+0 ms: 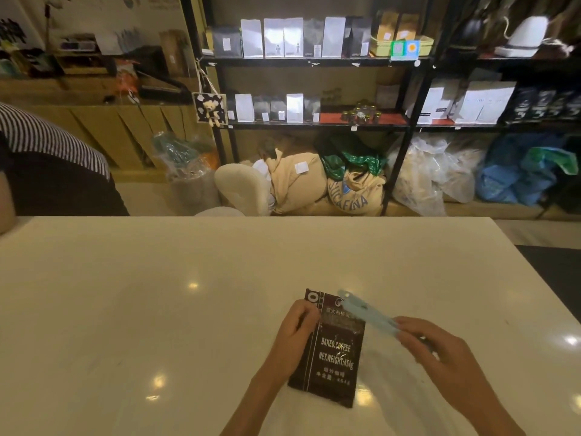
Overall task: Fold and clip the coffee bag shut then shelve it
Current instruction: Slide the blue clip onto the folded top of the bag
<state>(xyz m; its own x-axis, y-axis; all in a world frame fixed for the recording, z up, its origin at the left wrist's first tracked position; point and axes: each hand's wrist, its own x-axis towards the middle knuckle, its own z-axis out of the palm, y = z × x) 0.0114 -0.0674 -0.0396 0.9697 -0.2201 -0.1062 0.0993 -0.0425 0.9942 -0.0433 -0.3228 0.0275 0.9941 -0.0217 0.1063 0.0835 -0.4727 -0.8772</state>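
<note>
Coffee bag [330,350] under left grip [297,328]

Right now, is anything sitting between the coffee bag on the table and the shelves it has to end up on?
Nothing on the table blocks it: the surface beyond the coffee bag is bare. Between the table's far edge and the shelves there is a floor gap with sacks piled at the shelf base, below the stocked levels.
</note>
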